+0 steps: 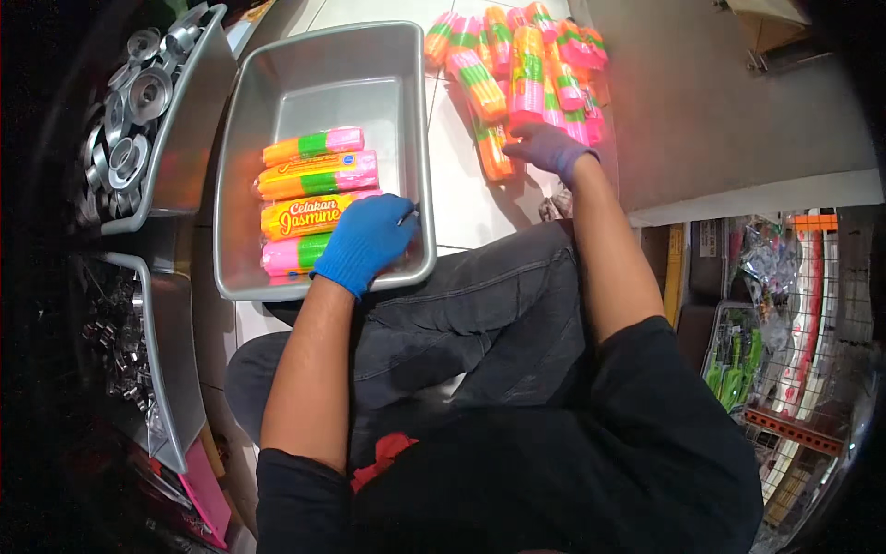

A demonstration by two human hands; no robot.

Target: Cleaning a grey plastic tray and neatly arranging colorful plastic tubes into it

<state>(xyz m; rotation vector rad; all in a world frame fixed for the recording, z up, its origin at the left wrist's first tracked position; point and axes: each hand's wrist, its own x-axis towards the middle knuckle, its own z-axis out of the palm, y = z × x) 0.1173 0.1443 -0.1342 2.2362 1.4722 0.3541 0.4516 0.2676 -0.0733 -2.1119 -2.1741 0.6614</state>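
My left hand (370, 235), in a blue knit glove, rests on the right ends of the nearest wrapped packs in a grey plastic tub (320, 41). Several packs in orange, green and pink lie there side by side, one bearing a yellow printed label (301, 216). The glove hides what its fingers do. On the right, my right hand (550, 149), in a purple-blue glove, reaches to the near edge of a heap of like packs (528, 76) on the white tiled floor. Its fingers are apart, near the lower end of an upright-lying pack; whether they touch it is unclear.
Left of the tub stands a grey bin (183, 90) of shiny metal rings, with another bin (163, 346) of small metal parts nearer me. A grey panel (720, 118) borders the heap on the right. Below it are a wire rack (796, 332) and a container with green items (734, 360).
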